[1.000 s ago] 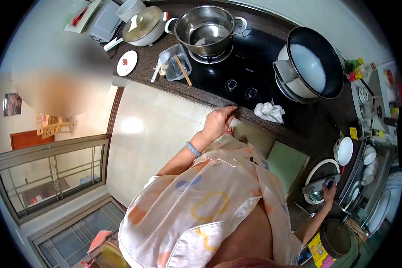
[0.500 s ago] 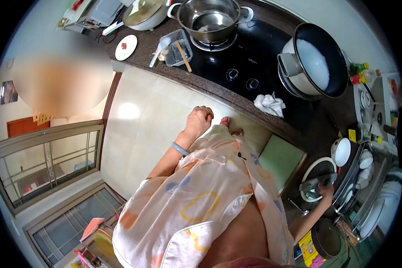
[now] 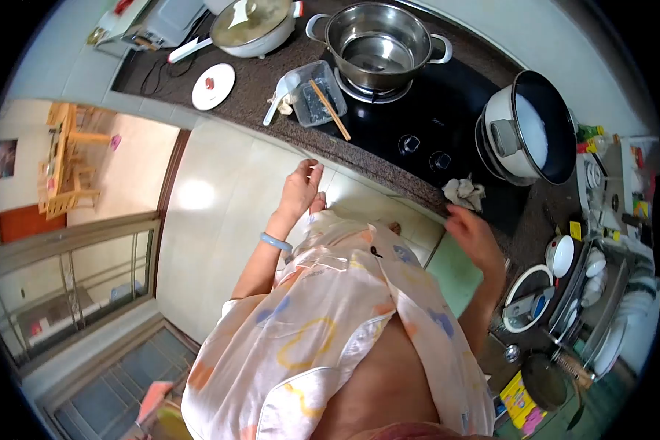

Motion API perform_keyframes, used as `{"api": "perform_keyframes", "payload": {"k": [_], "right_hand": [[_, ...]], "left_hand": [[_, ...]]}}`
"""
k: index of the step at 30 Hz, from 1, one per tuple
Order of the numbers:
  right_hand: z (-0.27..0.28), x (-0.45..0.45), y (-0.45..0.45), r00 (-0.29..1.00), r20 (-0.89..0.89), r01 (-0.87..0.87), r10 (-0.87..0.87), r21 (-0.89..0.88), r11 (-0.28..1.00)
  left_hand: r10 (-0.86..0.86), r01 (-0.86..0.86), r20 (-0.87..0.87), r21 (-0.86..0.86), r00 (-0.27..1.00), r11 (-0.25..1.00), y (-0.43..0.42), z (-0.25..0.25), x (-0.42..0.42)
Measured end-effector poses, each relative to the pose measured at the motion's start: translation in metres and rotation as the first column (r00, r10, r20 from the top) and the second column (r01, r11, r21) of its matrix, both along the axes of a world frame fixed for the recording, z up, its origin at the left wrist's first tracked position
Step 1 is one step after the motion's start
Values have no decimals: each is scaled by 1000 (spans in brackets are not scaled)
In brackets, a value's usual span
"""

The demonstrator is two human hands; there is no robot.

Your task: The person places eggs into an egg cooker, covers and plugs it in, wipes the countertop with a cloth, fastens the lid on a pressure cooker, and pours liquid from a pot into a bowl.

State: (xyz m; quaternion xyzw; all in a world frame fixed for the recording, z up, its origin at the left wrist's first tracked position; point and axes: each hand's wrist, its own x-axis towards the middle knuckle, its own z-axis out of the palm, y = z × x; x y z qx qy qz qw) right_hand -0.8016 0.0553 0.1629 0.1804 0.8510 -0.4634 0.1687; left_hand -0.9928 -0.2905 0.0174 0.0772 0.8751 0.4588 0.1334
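Note:
My left hand (image 3: 299, 189), below a blue bracelet, hangs over the floor in front of the counter edge, fingers apart and holding nothing. My right hand (image 3: 473, 236) is slightly blurred beside the crumpled white cloth (image 3: 464, 193) at the cooktop's front edge; whether its fingers touch the cloth I cannot tell. A steel two-handled pot (image 3: 378, 45) rests on the left burner. On the right burner stands a white pot (image 3: 507, 136) with whitish contents. Chopsticks (image 3: 330, 110) lie across a clear plastic container (image 3: 315, 93), with a white spoon (image 3: 275, 101) beside it.
A lidded white pan (image 3: 255, 29) and a plate with small red pieces (image 3: 213, 86) are on the counter at left. At right are a round lid (image 3: 528, 297) with a knife on it, a white bowl (image 3: 559, 256) and a dish rack (image 3: 601, 301).
My right hand has left the knife and moved up to the cloth. My left hand has drawn back leftward from the counter edge. The blurred patch at left is gone as the view shifted.

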Motion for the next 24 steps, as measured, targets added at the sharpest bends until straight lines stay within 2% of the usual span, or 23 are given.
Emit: {"api": "perform_keyframes", "payload": {"k": [2, 5, 6, 7, 8, 10, 12, 16, 17, 18, 20, 22, 24], "right_hand": [[1, -54, -40, 989, -150, 14, -11, 16, 1000], [-8, -121, -69, 944, -316, 121, -89, 81, 989], [1, -140, -76, 924, -355, 177, -139, 76, 981], [3, -156, -75, 912, -372, 226, -174, 101, 969], [3, -173, -71, 898, -390, 269, -203, 121, 955], [-6, -202, -51, 879, -404, 341, -253, 163, 926], [-14, -225, -33, 866, -379, 438, -325, 265, 859], [-59, -275, 21, 777, -463, 591, -427, 300, 749], [-30, -282, 2, 766, -373, 598, -523, 115, 793], [-32, -291, 7, 766, -378, 596, -520, 115, 795], [-38, -307, 17, 702, -328, 652, -633, -64, 756], [-44, -318, 26, 664, -321, 680, -675, -115, 724], [-56, -321, 40, 621, -256, 719, -740, -190, 669]], "left_hand": [[21, -24, 57, 51, 998, 998, -1, 19, -32], [-34, 35, -10, 60, 999, 998, -11, 21, -78], [-66, 64, -130, -19, 989, 998, -13, 40, -91], [-96, 74, -251, -96, 963, 993, -15, 53, -104], [-106, 86, -298, -77, 949, 993, -18, 59, -118], [-120, 128, -299, 6, 947, 992, -23, 79, -147], [-139, 151, -347, 9, 927, 988, -20, 93, -178], [-152, 177, -422, 21, 894, 984, 17, 113, -239], [-168, 189, -377, 17, 911, 982, 29, 112, -253], [-185, 200, -330, 13, 926, 980, 43, 111, -268], [-225, 251, -255, 74, 940, 965, 68, 94, -294], [-279, 273, -6, 225, 960, 935, 83, 91, -307], [-249, 250, -40, 271, 968, 929, 90, 91, -311]]}}
